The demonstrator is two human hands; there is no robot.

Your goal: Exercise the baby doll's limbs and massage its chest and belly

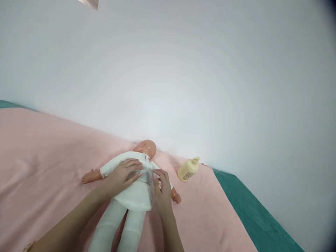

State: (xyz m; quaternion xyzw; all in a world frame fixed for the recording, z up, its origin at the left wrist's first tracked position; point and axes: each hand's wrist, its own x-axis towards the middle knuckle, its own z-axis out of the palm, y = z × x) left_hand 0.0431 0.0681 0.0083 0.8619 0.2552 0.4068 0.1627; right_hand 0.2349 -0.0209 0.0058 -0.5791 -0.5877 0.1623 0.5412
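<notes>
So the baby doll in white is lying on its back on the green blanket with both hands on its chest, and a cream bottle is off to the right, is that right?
Not quite: the head view shows the doll on a pink blanket, not a green one. The rest holds: left hand and right hand rest on its white top, and the cream bottle lies to the right.

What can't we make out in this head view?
- Bottle label: print too small to read.
- Doll chest: covered by the left hand and right hand; whether the right fingertips pinch the shirt cannot be told.
- Doll's feet: cut off by the bottom edge.
- Object at top edge: mostly out of frame, unidentifiable.
</notes>
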